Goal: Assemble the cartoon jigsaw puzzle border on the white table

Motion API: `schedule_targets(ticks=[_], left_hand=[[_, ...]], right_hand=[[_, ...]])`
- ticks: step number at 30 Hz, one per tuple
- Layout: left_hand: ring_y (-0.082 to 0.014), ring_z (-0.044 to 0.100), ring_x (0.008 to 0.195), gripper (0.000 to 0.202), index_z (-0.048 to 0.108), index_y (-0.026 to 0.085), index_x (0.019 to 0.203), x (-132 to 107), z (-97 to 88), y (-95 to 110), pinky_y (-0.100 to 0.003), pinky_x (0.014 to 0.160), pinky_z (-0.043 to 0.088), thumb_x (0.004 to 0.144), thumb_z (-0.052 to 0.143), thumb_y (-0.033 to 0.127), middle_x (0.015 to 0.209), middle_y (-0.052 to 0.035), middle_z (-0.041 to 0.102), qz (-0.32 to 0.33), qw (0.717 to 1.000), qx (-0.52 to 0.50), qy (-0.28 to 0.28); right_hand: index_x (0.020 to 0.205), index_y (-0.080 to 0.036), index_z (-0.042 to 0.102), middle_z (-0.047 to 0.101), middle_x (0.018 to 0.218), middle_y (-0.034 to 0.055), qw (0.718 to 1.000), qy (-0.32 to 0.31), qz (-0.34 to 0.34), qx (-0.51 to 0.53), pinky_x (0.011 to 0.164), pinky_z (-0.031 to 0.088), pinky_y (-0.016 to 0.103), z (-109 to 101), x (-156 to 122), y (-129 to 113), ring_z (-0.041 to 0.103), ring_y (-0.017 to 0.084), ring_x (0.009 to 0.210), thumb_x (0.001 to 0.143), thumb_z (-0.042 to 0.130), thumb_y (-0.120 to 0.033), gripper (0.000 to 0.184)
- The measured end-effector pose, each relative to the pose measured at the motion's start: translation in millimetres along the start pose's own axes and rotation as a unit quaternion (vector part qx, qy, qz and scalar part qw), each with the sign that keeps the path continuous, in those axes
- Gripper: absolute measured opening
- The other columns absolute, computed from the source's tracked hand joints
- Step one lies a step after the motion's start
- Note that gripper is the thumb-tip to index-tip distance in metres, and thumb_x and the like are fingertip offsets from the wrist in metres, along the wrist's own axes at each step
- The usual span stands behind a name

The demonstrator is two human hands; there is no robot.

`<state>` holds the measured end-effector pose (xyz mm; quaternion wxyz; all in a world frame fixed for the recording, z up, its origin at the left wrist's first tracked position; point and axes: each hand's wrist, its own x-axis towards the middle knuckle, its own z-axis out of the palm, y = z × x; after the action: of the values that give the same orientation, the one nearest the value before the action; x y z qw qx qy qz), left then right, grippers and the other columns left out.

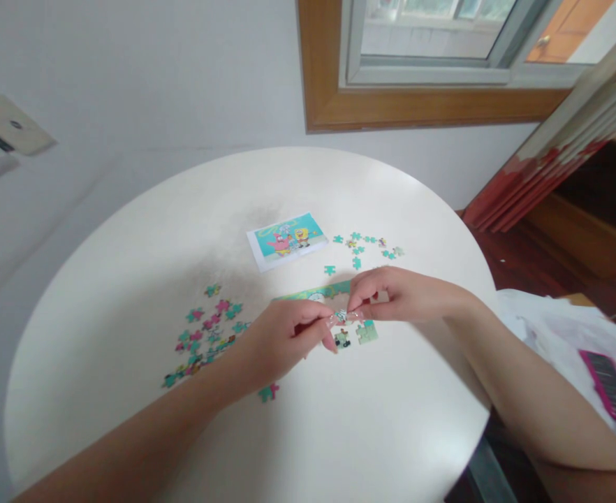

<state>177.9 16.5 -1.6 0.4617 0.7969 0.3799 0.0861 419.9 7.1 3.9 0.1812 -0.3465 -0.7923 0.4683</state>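
A small puzzle piece (341, 316) is pinched between the fingertips of my left hand (292, 332) and my right hand (386, 297), just above the table. Beneath and behind the hands lies a partly joined jigsaw puzzle (334, 288) with a teal and yellow-green top strip, partly hidden by my fingers. Close to my left fingertips, a pale piece with black marks (342, 339) rests near a joined light-green section (367, 332). Past the puzzle lies a reference picture (290, 241) showing a pink and a yellow cartoon figure on teal.
Loose teal and pink pieces (211, 321) spread left of my left forearm. One teal-pink piece (269, 392) lies nearer me. More loose pieces (357, 249) sit at the back right. The round white table (145, 230) meets the wall; a pink-edged phone (612, 388) lies at right.
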Motion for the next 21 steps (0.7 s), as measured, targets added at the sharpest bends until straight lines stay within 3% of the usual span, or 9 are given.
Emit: schedule_targets(ticks=[8, 14, 17, 21], left_hand=[[-0.0079, 0.034, 0.046, 0.029, 0.073, 0.019, 0.074, 1, 1.4, -5, -0.021, 0.045, 0.022, 0.089, 0.050, 0.028, 0.051, 0.0072, 0.040, 0.028, 1.000, -0.001, -0.001], [-0.0076, 0.043, 0.051, 0.028, 0.074, 0.018, 0.077, 1, 1.4, -3, -0.020, 0.050, 0.029, 0.091, 0.054, 0.031, 0.057, 0.0049, 0.056, 0.056, 0.997, 0.024, 0.042], [-0.0083, 0.050, 0.057, 0.022, 0.076, 0.018, 0.079, -3, -12.1, -3, -0.021, 0.055, 0.033, 0.089, 0.059, 0.028, 0.064, 0.0029, 0.065, 0.090, 0.989, 0.084, 0.076], [-0.0097, 0.055, 0.062, 0.020, 0.076, 0.019, 0.081, -16, -54.4, -8, -0.021, 0.059, 0.039, 0.087, 0.060, 0.029, 0.072, 0.0010, 0.068, 0.088, 0.977, 0.120, 0.154]], right_hand=[[0.093, -0.014, 0.074, 0.068, 0.084, 0.0027, 1.000, -0.010, -0.002, 0.015, 0.066, 0.046, 0.022, 0, 1, 2, 0.058, 0.011, 0.072, 0.092, 0.063, -0.030, 0.020], [0.097, -0.017, 0.077, 0.071, 0.089, 0.0044, 1.000, 0.000, -0.013, 0.015, 0.072, 0.047, 0.025, 4, 1, 0, 0.062, 0.013, 0.077, 0.093, 0.062, -0.033, 0.022], [0.099, -0.020, 0.077, 0.071, 0.090, 0.0054, 0.998, 0.058, 0.017, -0.015, 0.070, 0.047, 0.028, -1, -2, 4, 0.062, 0.015, 0.078, 0.094, 0.059, -0.040, 0.027], [0.093, -0.021, 0.078, 0.070, 0.083, 0.0054, 0.983, 0.167, 0.046, -0.058, 0.066, 0.043, 0.030, -13, -7, 15, 0.058, 0.016, 0.074, 0.092, 0.060, -0.045, 0.031]])
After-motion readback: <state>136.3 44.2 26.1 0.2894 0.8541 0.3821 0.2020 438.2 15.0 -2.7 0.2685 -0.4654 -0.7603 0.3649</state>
